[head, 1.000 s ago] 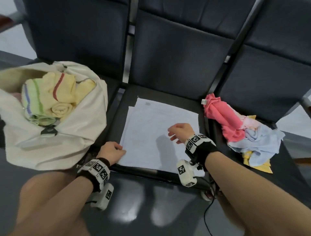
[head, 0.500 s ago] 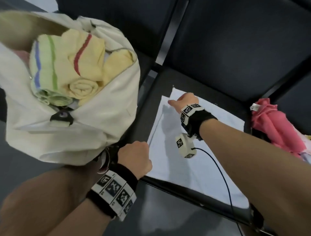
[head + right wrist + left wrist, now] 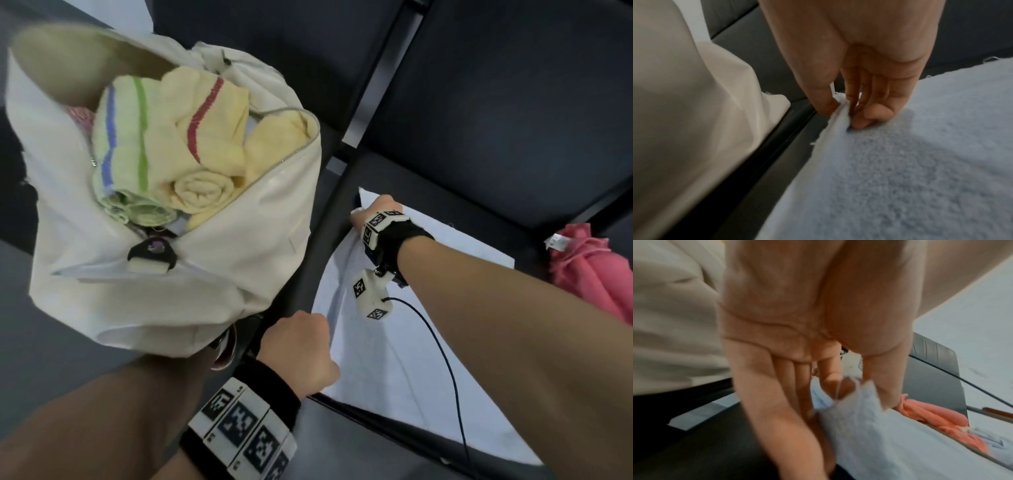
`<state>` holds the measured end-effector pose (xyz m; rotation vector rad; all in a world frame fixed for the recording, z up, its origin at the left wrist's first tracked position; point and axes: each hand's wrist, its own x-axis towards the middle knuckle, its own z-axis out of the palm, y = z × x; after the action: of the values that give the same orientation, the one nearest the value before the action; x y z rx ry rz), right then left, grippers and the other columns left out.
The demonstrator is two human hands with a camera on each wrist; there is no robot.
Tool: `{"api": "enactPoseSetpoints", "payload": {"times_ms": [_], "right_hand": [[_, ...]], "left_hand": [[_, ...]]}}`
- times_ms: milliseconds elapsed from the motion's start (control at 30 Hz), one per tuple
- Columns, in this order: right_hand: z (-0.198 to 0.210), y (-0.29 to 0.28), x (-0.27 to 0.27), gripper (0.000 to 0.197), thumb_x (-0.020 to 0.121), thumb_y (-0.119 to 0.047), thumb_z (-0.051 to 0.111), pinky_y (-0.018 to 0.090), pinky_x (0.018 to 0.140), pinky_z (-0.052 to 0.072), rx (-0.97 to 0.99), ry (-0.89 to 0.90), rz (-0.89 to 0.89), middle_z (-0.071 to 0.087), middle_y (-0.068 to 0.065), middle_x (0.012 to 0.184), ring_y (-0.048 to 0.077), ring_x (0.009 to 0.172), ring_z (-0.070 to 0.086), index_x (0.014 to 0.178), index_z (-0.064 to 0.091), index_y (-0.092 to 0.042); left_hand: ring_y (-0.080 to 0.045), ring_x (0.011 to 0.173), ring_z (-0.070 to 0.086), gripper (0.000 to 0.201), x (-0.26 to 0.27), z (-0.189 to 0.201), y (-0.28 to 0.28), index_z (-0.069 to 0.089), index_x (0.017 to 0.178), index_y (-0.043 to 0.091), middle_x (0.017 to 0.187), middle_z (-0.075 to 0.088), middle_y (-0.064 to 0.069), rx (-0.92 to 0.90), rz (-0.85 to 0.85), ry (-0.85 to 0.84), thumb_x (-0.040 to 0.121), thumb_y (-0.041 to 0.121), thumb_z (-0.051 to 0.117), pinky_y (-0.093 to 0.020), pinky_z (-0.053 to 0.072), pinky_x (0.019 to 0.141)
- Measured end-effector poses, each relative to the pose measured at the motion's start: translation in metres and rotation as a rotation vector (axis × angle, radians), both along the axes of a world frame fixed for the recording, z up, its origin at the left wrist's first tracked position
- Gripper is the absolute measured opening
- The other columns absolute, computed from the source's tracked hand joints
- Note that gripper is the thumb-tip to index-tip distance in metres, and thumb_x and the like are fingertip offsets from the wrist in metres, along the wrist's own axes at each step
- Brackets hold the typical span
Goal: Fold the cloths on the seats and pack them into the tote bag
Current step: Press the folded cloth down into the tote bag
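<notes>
Both hands reach down, palms facing the seat (image 3: 342, 219). The left hand (image 3: 301, 346) pinches the near left corner of the pale blue cloth (image 3: 394, 359); the right hand (image 3: 375, 210) pinches its far left corner. Cloth lies on the seat beside the tote bag (image 3: 222, 267).

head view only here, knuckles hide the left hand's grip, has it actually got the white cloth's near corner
Observer: Yes. In the left wrist view, the left hand pinches a corner of the white cloth between thumb and fingertips.
Operator: and the right hand at the far corner
Observer: The right wrist view shows the right hand pinching the cloth's edge, with the thumb on the side towards the tote bag and the fingers on top.
</notes>
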<state>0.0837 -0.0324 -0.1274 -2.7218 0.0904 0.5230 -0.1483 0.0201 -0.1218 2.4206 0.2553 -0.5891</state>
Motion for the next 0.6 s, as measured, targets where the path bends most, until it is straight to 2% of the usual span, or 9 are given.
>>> {"api": "enactPoseSetpoints", "payload": {"times_ms": [33, 100, 133, 167, 267, 333, 400, 500, 600], "right_hand": [[0.001, 0.002, 0.000, 0.013, 0.088, -0.024, 0.057, 0.022, 0.052, 0.045, 0.059, 0.027, 0.001, 0.064, 0.005, 0.078, 0.018, 0.055, 0.053, 0.076, 0.054, -0.018], [0.008, 0.004, -0.001, 0.012, 0.087, -0.022, 0.057, 0.036, 0.073, 0.060, 0.217, 0.081, -0.042, 0.068, 0.011, 0.082, 0.026, 0.066, 0.064, 0.097, 0.063, -0.020], [0.013, 0.004, 0.000, 0.025, 0.088, -0.019, 0.058, 0.044, 0.081, 0.059, 0.290, 0.100, -0.083, 0.066, 0.012, 0.081, 0.029, 0.072, 0.065, 0.112, 0.065, -0.017], [0.019, 0.003, 0.002, 0.027, 0.088, -0.015, 0.058, 0.047, 0.085, 0.058, 0.337, 0.110, -0.125, 0.065, 0.014, 0.082, 0.030, 0.077, 0.066, 0.114, 0.063, -0.011], [0.039, -0.007, 0.010, 0.030, 0.085, -0.006, 0.058, 0.042, 0.074, 0.059, 0.482, 0.170, -0.216, 0.064, 0.018, 0.095, 0.032, 0.085, 0.067, 0.114, 0.058, 0.000], [0.051, -0.019, 0.015, 0.021, 0.084, -0.001, 0.054, 0.035, 0.063, 0.054, 0.560, 0.197, -0.250, 0.060, 0.013, 0.085, 0.027, 0.075, 0.062, 0.105, 0.060, -0.003], [0.061, -0.034, 0.018, 0.014, 0.084, -0.001, 0.051, 0.036, 0.071, 0.055, 0.591, 0.209, -0.277, 0.059, 0.011, 0.082, 0.026, 0.076, 0.062, 0.092, 0.061, -0.005], [0.072, -0.062, 0.027, 0.015, 0.078, -0.007, 0.054, 0.044, 0.085, 0.055, 0.581, 0.195, -0.309, 0.063, 0.013, 0.086, 0.029, 0.086, 0.067, 0.090, 0.061, -0.003], [0.078, -0.090, 0.034, 0.015, 0.074, -0.010, 0.056, 0.055, 0.089, 0.052, 0.548, 0.143, -0.393, 0.066, 0.015, 0.087, 0.035, 0.092, 0.069, 0.085, 0.063, -0.003]], "left_hand": [[-0.021, 0.059, 0.045, 0.031, 0.001, 0.000, 0.003, 0.036, 0.057, 0.014, 0.058, 0.039, 0.002, -0.058, 0.021, -0.040, 0.073, 0.014, 0.062, -0.025, 0.033, 0.052], [-0.020, 0.054, 0.036, 0.034, 0.002, 0.004, 0.005, 0.030, 0.053, 0.014, 0.054, 0.033, 0.002, -0.154, 0.047, -0.156, 0.069, 0.015, 0.060, -0.027, 0.028, 0.050], [-0.019, 0.053, 0.030, 0.035, 0.003, 0.008, 0.004, 0.027, 0.054, 0.014, 0.053, 0.030, 0.001, -0.189, 0.051, -0.226, 0.068, 0.018, 0.058, -0.028, 0.024, 0.049], [-0.018, 0.053, 0.024, 0.034, 0.004, 0.012, 0.001, 0.024, 0.055, 0.014, 0.053, 0.025, 0.000, -0.213, 0.051, -0.299, 0.066, 0.021, 0.055, -0.029, 0.021, 0.049], [-0.020, 0.055, 0.018, 0.028, 0.006, 0.020, -0.009, 0.021, 0.058, 0.013, 0.053, 0.019, -0.003, -0.270, 0.063, -0.472, 0.061, 0.024, 0.046, -0.028, 0.018, 0.048], [-0.019, 0.054, 0.020, 0.028, 0.008, 0.023, -0.016, 0.022, 0.058, 0.013, 0.053, 0.021, -0.004, -0.303, 0.060, -0.526, 0.062, 0.022, 0.048, -0.023, 0.018, 0.047], [-0.019, 0.053, 0.023, 0.029, 0.012, 0.029, -0.026, 0.025, 0.059, 0.013, 0.053, 0.024, -0.003, -0.324, 0.043, -0.548, 0.064, 0.021, 0.052, -0.020, 0.021, 0.046], [-0.019, 0.051, 0.027, 0.025, 0.016, 0.038, -0.046, 0.031, 0.064, 0.015, 0.053, 0.030, -0.001, -0.364, -0.040, -0.568, 0.068, 0.022, 0.054, -0.020, 0.024, 0.049], [-0.018, 0.053, 0.034, 0.021, 0.018, 0.043, -0.070, 0.034, 0.071, 0.021, 0.056, 0.036, 0.002, -0.417, -0.138, -0.572, 0.073, 0.023, 0.055, -0.025, 0.031, 0.054]]}}
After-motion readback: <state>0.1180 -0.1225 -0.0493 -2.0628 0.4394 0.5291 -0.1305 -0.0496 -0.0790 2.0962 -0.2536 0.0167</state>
